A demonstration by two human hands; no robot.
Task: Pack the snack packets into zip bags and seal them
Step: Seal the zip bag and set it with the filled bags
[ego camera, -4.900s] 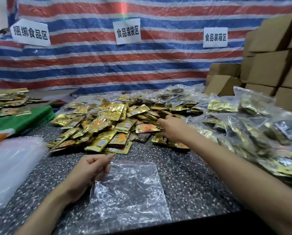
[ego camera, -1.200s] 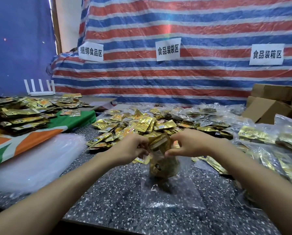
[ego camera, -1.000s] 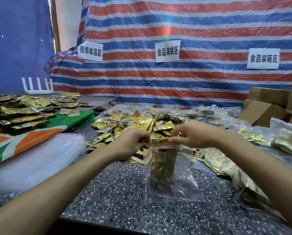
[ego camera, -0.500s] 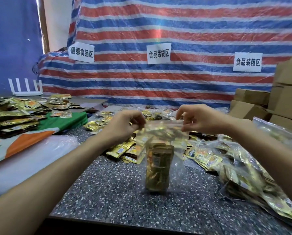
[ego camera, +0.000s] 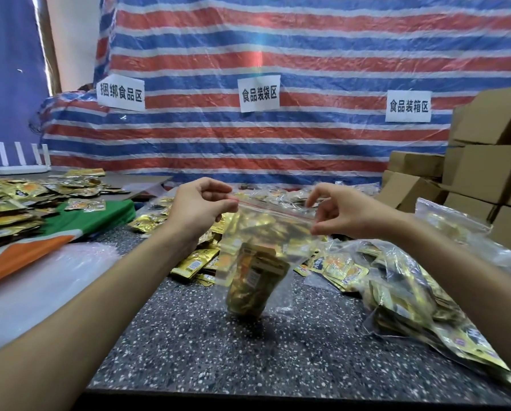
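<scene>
Both hands pinch the zip bag [ego camera: 273, 232] by its red-lined top: left hand [ego camera: 199, 207] at 1 corner, right hand [ego camera: 344, 212] at the other. The snack packets [ego camera: 255, 284] sit bunched inside, above the speckled surface [ego camera: 278, 357].

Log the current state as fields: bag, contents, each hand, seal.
bag: clear plastic zip bag with red zip strip, held upright by its top edge over the dark speckled table
contents: bundle of gold foil snack packets at the bottom
left hand: fingers pinch top left corner
right hand: fingers pinch top right corner
seal: cannot tell if shut
</scene>
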